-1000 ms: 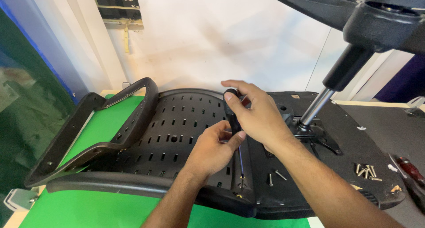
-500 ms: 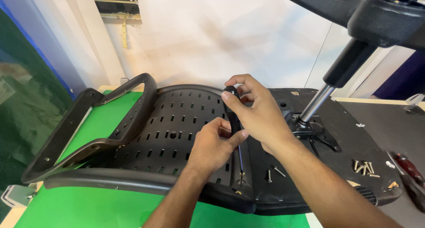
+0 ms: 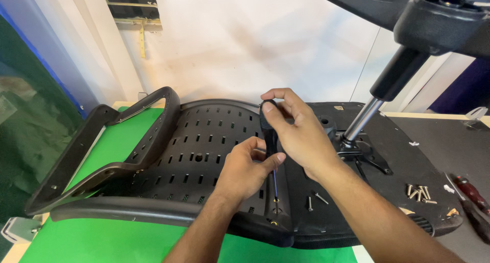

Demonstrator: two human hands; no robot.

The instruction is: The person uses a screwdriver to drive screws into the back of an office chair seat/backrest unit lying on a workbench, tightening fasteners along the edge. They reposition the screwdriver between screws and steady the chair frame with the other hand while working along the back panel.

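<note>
Driving a screw, by the look of it: right hand (image 3: 301,135) wraps its fingers round the black handle of a screwdriver (image 3: 269,140), held near upright, tip down at a screw (image 3: 276,198) on the black bracket at the near edge of the chair back (image 3: 204,151). Left hand (image 3: 245,166) pinches the shaft just below the handle, thumb and forefinger pressed on it, steadying. Chair back lies flat on the green table (image 3: 102,242), slotted face up, armrest frame (image 3: 102,156) at its left.

Risks, judged from this pose:
- Tip seating in the screw head is too small to tell; if off-centre, the tip could jump out and chew the head or scratch the plastic.
- Left fingers sit close along the shaft, so a slip sends the tip toward them or the palm.
- Shaft leans slightly; an angled drive could cross-thread the screw.
- Loose screws (image 3: 419,192) lie well apart to the right on the seat underside (image 3: 388,140), two more (image 3: 315,199) just beside the work spot; a forearm nudge could roll them off.
- Gas cylinder (image 3: 377,97) and chair base (image 3: 439,13) hang above the right arm; lifting the elbow might knock them.
</note>
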